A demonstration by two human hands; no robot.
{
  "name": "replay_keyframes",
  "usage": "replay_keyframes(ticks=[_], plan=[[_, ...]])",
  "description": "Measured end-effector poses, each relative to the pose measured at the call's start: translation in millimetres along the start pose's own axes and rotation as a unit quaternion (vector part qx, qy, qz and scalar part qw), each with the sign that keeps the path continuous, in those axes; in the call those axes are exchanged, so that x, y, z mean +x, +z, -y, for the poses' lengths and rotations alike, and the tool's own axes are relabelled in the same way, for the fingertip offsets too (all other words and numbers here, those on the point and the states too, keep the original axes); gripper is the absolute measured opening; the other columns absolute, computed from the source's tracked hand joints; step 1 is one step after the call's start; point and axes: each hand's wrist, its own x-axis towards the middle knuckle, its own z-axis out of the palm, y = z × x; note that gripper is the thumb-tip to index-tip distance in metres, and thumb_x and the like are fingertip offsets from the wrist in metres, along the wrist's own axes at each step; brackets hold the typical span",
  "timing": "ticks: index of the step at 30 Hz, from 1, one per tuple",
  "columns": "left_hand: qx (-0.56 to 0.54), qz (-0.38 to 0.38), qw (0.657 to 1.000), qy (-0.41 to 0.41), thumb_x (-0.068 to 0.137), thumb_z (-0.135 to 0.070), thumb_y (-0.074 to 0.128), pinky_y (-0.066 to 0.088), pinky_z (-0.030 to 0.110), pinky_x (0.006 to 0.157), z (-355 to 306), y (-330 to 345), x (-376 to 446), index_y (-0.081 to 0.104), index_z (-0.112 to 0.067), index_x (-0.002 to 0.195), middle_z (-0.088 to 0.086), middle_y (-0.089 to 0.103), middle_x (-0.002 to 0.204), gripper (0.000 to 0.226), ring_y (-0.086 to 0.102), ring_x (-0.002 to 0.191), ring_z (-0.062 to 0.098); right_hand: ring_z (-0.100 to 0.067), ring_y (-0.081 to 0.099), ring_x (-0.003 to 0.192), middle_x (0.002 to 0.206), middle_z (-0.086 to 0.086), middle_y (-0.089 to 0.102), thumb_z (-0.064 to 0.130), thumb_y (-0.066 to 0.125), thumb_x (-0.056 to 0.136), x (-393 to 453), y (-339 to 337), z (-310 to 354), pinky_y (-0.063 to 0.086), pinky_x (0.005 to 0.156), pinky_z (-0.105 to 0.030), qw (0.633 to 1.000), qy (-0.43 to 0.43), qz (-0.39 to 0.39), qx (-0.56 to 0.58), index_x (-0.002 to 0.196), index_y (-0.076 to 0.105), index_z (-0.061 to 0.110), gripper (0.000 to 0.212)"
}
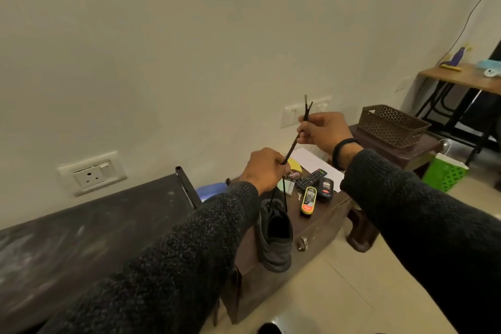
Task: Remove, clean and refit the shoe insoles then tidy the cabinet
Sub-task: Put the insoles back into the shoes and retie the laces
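Head view, looking down over two dark knitted sleeves. At frame centre, the left hand (264, 168) pinches a pair of black laces (292, 145) low down, and the right hand (324, 130), higher and to the right, pinches the same laces near their tips, which point upward. A dark shoe (275, 238) hangs from the laces below the left hand, in front of a brown cabinet (314, 233). On the cabinet top lie a remote (311, 178), a yellow-capped polish bottle (308, 200) and a round tin (294, 175). A brown basket (393, 125) sits at right.
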Motion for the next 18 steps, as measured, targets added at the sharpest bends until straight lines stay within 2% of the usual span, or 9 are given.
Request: replay_keyframes(ticks=[3,6,7,9,11,13,15,16,18], plan=[[0.044,-0.022,0.998,0.028,0.094,-0.028,0.069,0.04,0.021,0.063,7.0,-3.5,8.9,0.08,-0.013,0.094,0.001,0.069,0.074,0.019,0.061,0.069,0.019,-0.024,0.074,0.069,0.082,-0.014,0.074,0.003,0.072,0.09,12.5,0.7,-47.1,0.063,0.066,-0.032,0.99,0.0,-0.059,-0.13,0.113,0.063,0.006,0.024],[0.09,-0.026,0.994,0.049,0.093,-0.029,0.067,0.044,0.027,0.064,11.9,1.0,13.9,0.078,-0.018,0.085,0.008,0.069,0.08,0.017,0.064,0.073,0.027,-0.016,0.072,0.064,0.074,-0.007,0.074,0.007,0.076,0.084,7.3,18.1,-91.1,0.062,0.066,-0.035,0.97,-0.02,0.016,-0.241,0.083,0.068,0.015,0.012],[0.097,-0.03,0.993,0.052,0.093,-0.029,0.066,0.047,0.03,0.064,12.4,3.8,15.9,0.075,-0.02,0.08,0.008,0.067,0.08,0.018,0.064,0.073,0.028,-0.013,0.07,0.064,0.074,-0.006,0.074,0.005,0.074,0.085,4.5,25.0,-101.2,0.06,0.064,-0.032,0.967,-0.016,0.052,-0.249,0.081,0.07,0.015,0.011],[0.085,-0.041,0.995,0.044,0.092,-0.028,0.067,0.057,0.034,0.072,13.4,8.6,19.5,0.078,-0.02,0.082,0.008,0.071,0.083,0.017,0.067,0.076,0.026,-0.013,0.063,0.062,0.076,-0.007,0.071,-0.004,0.064,0.088,-3.4,36.6,-112.0,0.052,0.057,-0.024,0.972,0.006,0.116,-0.206,0.089,0.074,0.005,0.014],[0.049,-0.05,0.997,0.017,0.091,-0.026,0.068,0.06,0.035,0.075,16.0,9.6,23.2,0.08,-0.018,0.081,0.008,0.074,0.081,0.018,0.07,0.074,0.024,-0.016,0.058,0.065,0.08,-0.012,0.067,-0.011,0.055,0.092,-10.3,41.4,-113.9,0.047,0.054,-0.021,0.976,0.075,0.189,-0.075,0.095,0.072,-0.002,0.019],[-0.005,-0.056,0.998,-0.023,0.09,-0.025,0.069,0.063,0.036,0.071,20.9,11.2,27.3,0.079,-0.016,0.075,0.005,0.074,0.074,0.021,0.072,0.067,0.023,-0.021,0.062,0.077,0.09,-0.015,0.07,-0.007,0.048,0.099,-13.0,38.3,-115.7,0.046,0.068,-0.027,0.949,0.161,0.264,0.058,0.097,0.072,0.002,0.025],[-0.066,-0.071,0.993,-0.072,0.089,-0.024,0.071,0.063,0.038,0.072,25.5,14.2,30.4,0.08,-0.015,0.075,0.004,0.075,0.071,0.019,0.074,0.066,0.023,-0.025,0.061,0.1,0.106,-0.014,0.072,0.0,0.043,0.101,-9.0,29.2,-120.9,0.038,0.088,-0.036,0.92,0.211,0.31,0.115,0.1,0.077,0.011,0.036],[-0.096,-0.079,0.987,-0.1,0.089,-0.024,0.071,0.064,0.038,0.073,27.1,15.8,31.5,0.08,-0.014,0.076,0.004,0.075,0.068,0.018,0.074,0.065,0.021,-0.026,0.055,0.106,0.11,-0.012,0.072,0.002,0.041,0.1,-7.7,24.2,-123.1,0.034,0.093,-0.039,0.912,0.225,0.318,0.126,0.099,0.079,0.015,0.04],[-0.157,-0.087,0.97,-0.164,0.089,-0.021,0.071,0.064,0.035,0.072,29.2,17.4,32.6,0.079,-0.01,0.078,0.004,0.074,0.063,0.017,0.074,0.061,0.018,-0.028,0.051,0.103,0.109,-0.013,0.07,0.007,0.041,0.096,-4.9,16.2,-125.1,0.037,0.09,-0.038,0.901,0.246,0.323,0.155,0.092,0.081,0.015,0.041]])
